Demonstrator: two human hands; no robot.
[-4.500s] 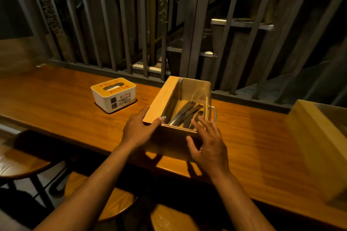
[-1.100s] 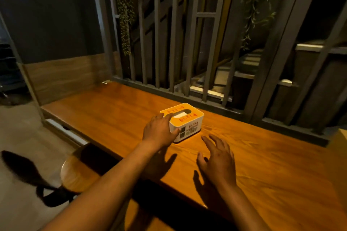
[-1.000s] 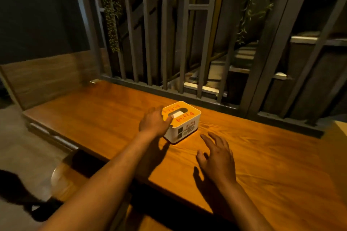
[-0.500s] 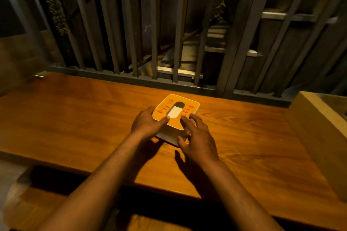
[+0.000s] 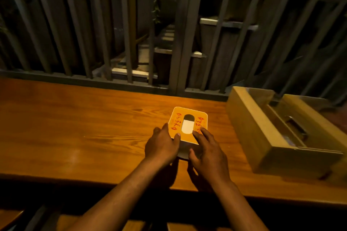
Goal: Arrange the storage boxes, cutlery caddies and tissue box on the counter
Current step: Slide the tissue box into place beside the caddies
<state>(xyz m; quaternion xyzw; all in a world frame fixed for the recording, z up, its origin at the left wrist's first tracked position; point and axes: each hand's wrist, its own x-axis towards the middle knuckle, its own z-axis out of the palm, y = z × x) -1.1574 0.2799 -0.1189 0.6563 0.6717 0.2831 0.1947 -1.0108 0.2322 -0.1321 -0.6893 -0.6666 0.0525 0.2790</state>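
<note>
A white tissue box with an orange lid, red writing and an oval slot showing white tissue sits in the middle of the wooden counter. My left hand grips its near left corner, thumb on the lid. My right hand holds its near right side, fingers on the lid and front wall. To the right stands a wooden cutlery caddy with a clear lid and a metal handle; a second box edge shows behind it.
A grey metal railing with vertical bars runs along the counter's far edge. Stool seats show dimly below the near edge. Bare counter stretches to the left of the tissue box.
My right hand came from the counter onto the tissue box. Both hands now hold it, and the box has turned square and sits nearer the caddy. The view swung right.
</note>
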